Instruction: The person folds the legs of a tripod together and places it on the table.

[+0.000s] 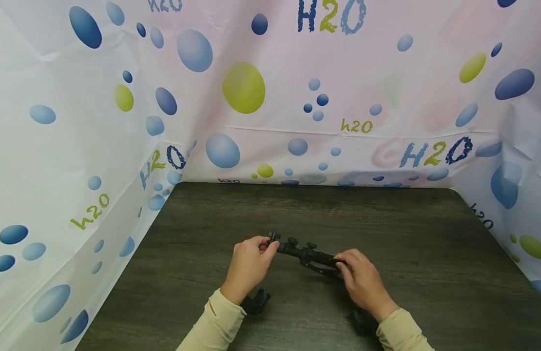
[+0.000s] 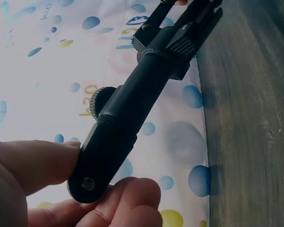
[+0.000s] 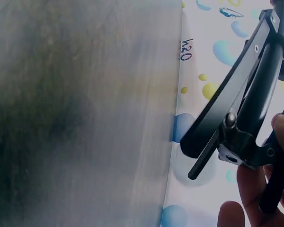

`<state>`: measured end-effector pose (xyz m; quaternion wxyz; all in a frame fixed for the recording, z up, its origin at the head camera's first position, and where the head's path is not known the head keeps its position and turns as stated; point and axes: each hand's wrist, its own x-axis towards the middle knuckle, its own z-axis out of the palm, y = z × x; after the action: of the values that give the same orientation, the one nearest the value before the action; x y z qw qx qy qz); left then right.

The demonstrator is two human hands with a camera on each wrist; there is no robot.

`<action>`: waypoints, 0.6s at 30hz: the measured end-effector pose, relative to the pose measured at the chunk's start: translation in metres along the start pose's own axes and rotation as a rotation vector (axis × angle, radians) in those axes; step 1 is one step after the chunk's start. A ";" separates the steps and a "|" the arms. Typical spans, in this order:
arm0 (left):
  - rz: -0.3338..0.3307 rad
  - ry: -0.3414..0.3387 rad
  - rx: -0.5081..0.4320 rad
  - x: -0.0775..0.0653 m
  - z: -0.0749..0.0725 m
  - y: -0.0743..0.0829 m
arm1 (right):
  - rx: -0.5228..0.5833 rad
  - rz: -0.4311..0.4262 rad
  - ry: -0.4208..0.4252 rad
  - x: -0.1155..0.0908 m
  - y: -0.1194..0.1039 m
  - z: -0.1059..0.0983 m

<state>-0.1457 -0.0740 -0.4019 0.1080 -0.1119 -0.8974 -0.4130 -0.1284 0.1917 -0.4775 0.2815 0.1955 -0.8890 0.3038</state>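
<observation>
Both hands hold a small black tripod (image 1: 309, 254) above the dark table, its length slanting down from left to right. My left hand (image 1: 250, 263) pinches the narrow end between thumb and fingers. Close to that grip, a ridged knob (image 2: 102, 101) sticks out from the side of the tube in the left wrist view. At the leg end, my right hand (image 1: 362, 282) grips the tripod with thumb and fingertips. The right wrist view shows flat folding legs (image 3: 232, 90) lying at a narrow angle beside the centre tube, around a hinged bracket (image 3: 239, 142).
The dark wood-grain table (image 1: 200, 209) spreads out under the hands. A white sheet (image 1: 279, 63) printed with blue and green bubbles stands behind it and along both sides. Black wrist devices (image 1: 256, 302) sit below the hands.
</observation>
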 end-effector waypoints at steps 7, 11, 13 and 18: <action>-0.026 -0.031 0.048 -0.001 0.002 -0.006 | -0.005 -0.010 -0.024 0.000 0.000 -0.002; -0.053 -0.045 0.078 -0.002 0.004 -0.009 | -0.016 -0.007 -0.055 0.000 0.000 -0.003; -0.075 -0.058 0.089 -0.003 0.005 -0.011 | -0.028 -0.009 -0.067 0.000 0.000 -0.003; -0.090 -0.080 0.124 -0.005 0.009 -0.017 | -0.049 -0.023 -0.083 -0.001 0.000 -0.002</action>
<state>-0.1470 -0.0784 -0.4206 0.0603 -0.0810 -0.9288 -0.3564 -0.1269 0.1936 -0.4771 0.2525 0.2112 -0.9048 0.2701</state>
